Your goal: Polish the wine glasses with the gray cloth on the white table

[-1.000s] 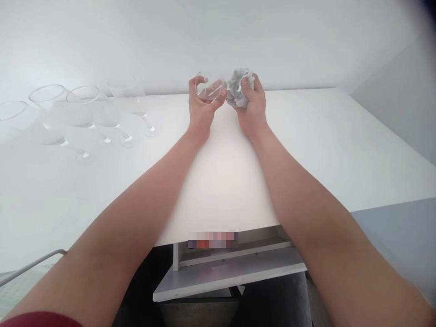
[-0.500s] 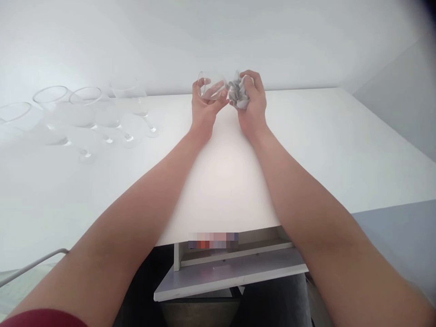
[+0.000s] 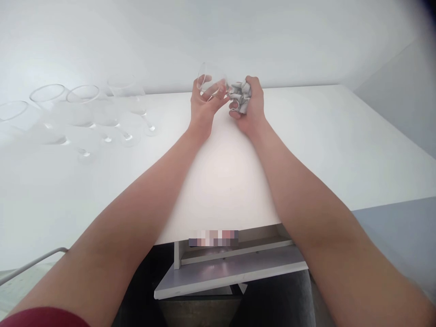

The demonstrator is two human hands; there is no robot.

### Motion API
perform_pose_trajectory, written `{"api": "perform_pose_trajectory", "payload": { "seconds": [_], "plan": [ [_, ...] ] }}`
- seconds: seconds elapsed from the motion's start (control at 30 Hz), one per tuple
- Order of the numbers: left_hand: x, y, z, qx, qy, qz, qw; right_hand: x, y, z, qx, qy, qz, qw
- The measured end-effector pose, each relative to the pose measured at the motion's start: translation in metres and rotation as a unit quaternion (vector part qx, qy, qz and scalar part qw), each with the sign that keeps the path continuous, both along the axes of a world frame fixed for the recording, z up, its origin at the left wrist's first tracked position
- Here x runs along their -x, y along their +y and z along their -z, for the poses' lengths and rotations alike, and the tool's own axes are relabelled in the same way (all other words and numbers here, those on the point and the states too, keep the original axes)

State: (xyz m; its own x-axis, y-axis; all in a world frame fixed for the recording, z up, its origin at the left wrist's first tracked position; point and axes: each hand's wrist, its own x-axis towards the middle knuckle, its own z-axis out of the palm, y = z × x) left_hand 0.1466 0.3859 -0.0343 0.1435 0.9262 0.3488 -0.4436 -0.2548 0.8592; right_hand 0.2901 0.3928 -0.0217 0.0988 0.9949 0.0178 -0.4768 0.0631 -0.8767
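My left hand (image 3: 204, 102) is wrapped round the bowl of a clear wine glass (image 3: 208, 77), tilted with its rim to the upper left. Above the far part of the white table, my right hand (image 3: 254, 102) grips a crumpled grey-white cloth (image 3: 241, 96). The cloth sits right by the foot end of the glass; the stem and base are mostly hidden by the cloth and fingers. To the left, several clear stemmed glasses stand upright together, among them one wine glass (image 3: 83, 106) near another glass (image 3: 127, 97) at the back.
The white table (image 3: 221, 181) meets a pale wall behind. Below its front edge a drawer (image 3: 231, 268) stands pulled out, with a blurred patch inside. A grey curved rail (image 3: 34, 263) is at the lower left.
My right hand has shifted, with the cloth turned in its fingers and the fingers lower around it. The glass in my left hand has tipped slightly upward.
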Motion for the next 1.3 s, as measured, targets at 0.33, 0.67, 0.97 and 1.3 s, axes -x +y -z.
{"api": "perform_pose_trajectory", "payload": {
  "seconds": [0.33, 0.67, 0.97, 1.3],
  "plan": [
    [0.000, -0.006, -0.004, 0.005, 0.017, -0.010, 1.000, 0.008, -0.008, 0.003, -0.122, -0.095, 0.077, 0.985],
    [0.002, -0.012, -0.011, 0.012, 0.003, 0.011, 1.000, -0.001, -0.010, -0.005, -0.028, -0.030, -0.043, 0.998],
    [0.005, -0.005, -0.004, -0.014, 0.053, -0.024, 0.998, 0.007, -0.015, -0.001, -0.119, -0.082, 0.057, 0.988],
    [0.007, -0.011, -0.009, -0.007, 0.047, -0.043, 0.998, 0.010, -0.006, 0.001, -0.037, -0.042, -0.050, 0.997]
  ]
}}
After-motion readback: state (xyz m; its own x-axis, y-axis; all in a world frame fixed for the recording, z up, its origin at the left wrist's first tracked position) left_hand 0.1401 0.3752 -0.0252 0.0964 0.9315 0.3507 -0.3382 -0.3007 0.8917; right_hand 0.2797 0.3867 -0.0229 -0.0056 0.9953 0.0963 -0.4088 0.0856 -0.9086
